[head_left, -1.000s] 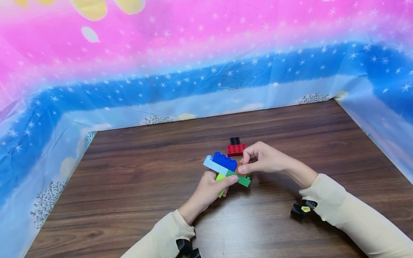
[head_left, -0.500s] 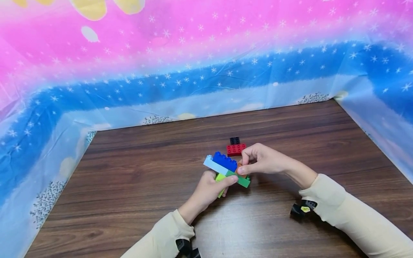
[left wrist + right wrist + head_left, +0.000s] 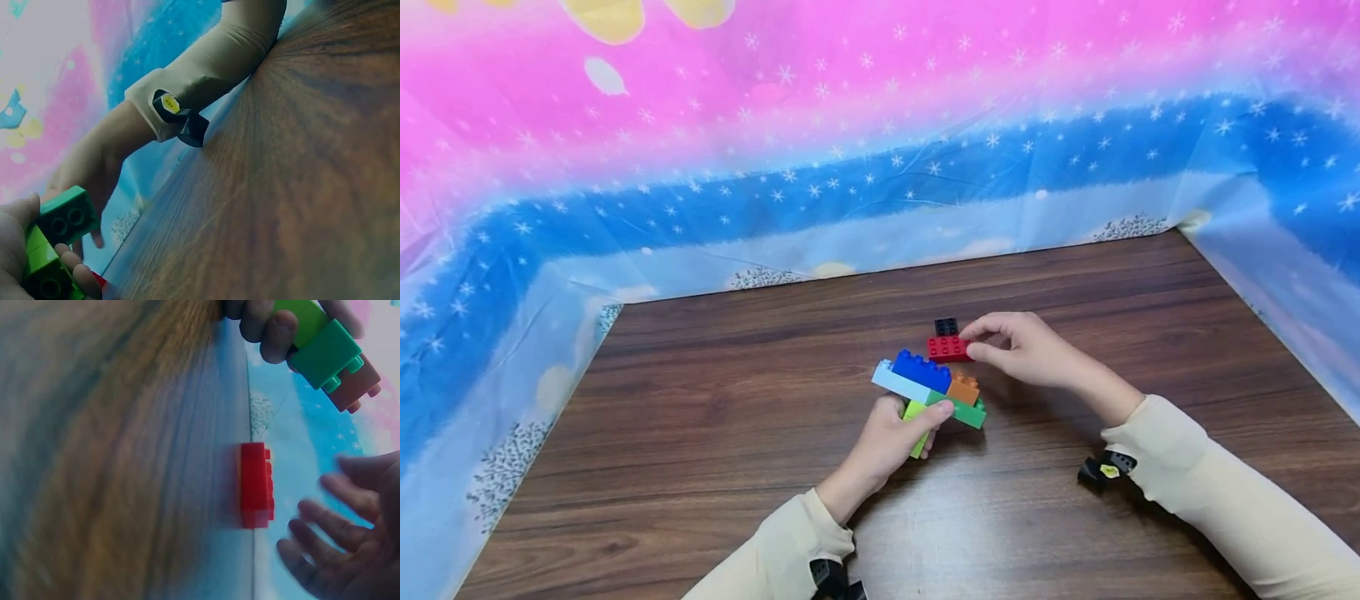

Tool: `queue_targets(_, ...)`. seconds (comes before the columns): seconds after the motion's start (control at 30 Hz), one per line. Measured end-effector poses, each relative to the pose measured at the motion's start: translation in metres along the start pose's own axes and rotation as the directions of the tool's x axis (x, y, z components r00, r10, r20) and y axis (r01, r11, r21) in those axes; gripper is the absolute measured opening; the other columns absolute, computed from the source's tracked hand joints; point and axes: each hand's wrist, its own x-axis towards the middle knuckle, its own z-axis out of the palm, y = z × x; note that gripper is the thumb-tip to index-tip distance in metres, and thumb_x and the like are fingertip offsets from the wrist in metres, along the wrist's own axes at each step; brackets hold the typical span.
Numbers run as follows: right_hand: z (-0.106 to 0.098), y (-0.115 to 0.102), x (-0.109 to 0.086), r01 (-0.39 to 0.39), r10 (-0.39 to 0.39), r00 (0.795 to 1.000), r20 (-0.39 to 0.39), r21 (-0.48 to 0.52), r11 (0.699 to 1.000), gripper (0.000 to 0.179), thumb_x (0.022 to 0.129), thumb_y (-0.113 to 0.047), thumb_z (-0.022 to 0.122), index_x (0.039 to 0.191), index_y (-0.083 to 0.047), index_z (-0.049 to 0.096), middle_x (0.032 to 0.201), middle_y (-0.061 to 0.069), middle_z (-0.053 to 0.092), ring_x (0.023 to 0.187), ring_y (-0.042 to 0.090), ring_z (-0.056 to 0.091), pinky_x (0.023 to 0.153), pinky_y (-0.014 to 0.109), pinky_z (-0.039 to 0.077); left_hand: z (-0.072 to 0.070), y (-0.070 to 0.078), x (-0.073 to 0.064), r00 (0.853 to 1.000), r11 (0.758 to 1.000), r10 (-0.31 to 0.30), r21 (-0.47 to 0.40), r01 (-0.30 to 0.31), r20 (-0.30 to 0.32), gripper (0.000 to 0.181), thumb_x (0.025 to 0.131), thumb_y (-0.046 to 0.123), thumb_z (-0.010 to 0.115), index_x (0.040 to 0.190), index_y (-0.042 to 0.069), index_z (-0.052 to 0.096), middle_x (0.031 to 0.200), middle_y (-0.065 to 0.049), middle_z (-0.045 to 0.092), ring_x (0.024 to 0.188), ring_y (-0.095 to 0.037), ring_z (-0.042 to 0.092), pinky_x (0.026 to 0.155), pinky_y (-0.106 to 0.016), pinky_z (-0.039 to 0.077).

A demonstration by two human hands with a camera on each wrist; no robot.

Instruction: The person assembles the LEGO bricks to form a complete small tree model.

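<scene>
My left hand [image 3: 883, 437] grips a joined build of toy building bricks, thumb across the green brick [image 3: 967, 412]. Below that is a lime brick [image 3: 47, 265], partly covered by the fingers. A light blue brick [image 3: 897, 384], a dark blue brick [image 3: 921, 372] and an orange brick [image 3: 964, 388] form the upper part. My right hand [image 3: 1033, 350] holds nothing; its fingertips are right by the end of a red brick [image 3: 946, 349] on the table. In the right wrist view those fingers [image 3: 322, 522] are spread, with a gap to the red brick.
A small black brick [image 3: 946, 326] lies just behind the red one on the wooden table [image 3: 737, 417]. A patterned cloth [image 3: 850, 192] hangs around the table's back and sides. Each sleeve carries a black wrist camera [image 3: 1105, 471].
My right hand has let go of the orange brick, which stays on the build, and moved up and away to the red brick. The left hand has hardly moved.
</scene>
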Motion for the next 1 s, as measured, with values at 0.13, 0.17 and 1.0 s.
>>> queue_targets(0.13,0.0044,0.0043,-0.002,0.036,-0.022,0.995,0.094,-0.145,0.989,0.048,0.104,-0.01,0.067,0.149,0.002,0.055,0.153,0.023,0.052,0.138,0.042,0.052,0.107,0.061,0.048,0.0003,0.0015,0.0004,1.0,1.0,-0.021,-0.005,0.021,-0.015,0.032,0.106,0.03,0.065,0.095,0.0,0.064,0.073,-0.003,0.061,0.059,-0.011,0.056,0.054,-0.024,0.051)
queue_targets(0.17,0.0052,0.0051,-0.0024,0.044,-0.025,0.993,0.119,-0.163,0.986,0.051,0.104,-0.01,0.066,0.152,0.002,0.052,0.156,0.024,0.049,0.141,0.044,0.049,0.109,0.062,0.046,0.0005,0.0021,0.0005,1.0,1.0,-0.023,-0.012,0.023,-0.017,0.033,0.107,0.031,0.063,0.095,0.0,0.064,0.074,-0.004,0.062,0.059,-0.011,0.056,0.054,-0.024,0.051)
queue_targets(1.0,0.0103,0.0057,-0.0014,-0.008,0.02,0.994,0.107,-0.112,0.994,0.028,0.096,-0.009,0.078,0.12,-0.001,0.068,0.106,0.007,0.075,0.092,0.022,0.07,0.082,0.039,0.061,-0.0009,0.0044,-0.0026,0.999,1.0,-0.023,0.01,0.023,0.034,0.039,0.108,0.032,0.061,0.119,-0.005,0.061,0.082,-0.007,0.064,0.061,-0.012,0.057,0.054,-0.025,0.052)
